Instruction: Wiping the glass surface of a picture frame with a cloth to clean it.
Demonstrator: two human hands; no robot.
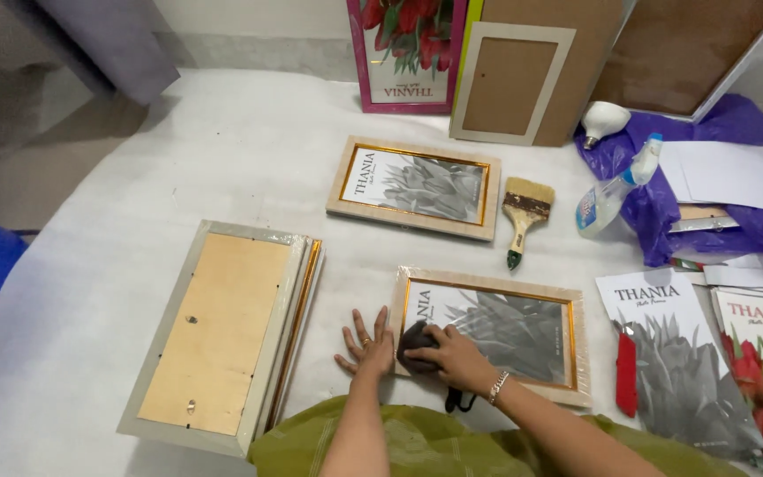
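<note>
From the head camera, the left hand lies flat with fingers spread on the white sheet, holding nothing, its fingertips just beside the left edge of the near picture frame. The right hand is closed over a dark cloth pressed against that frame's lower left corner. This frame is pale wood with a gold inner rim and a grey flower print, wrapped in clear film. A second like frame lies farther off, a paintbrush beside it. To the left sits a stack of frames, backs up. A spray bottle rests on purple plastic; printed flower sheets lie at the right.
</note>
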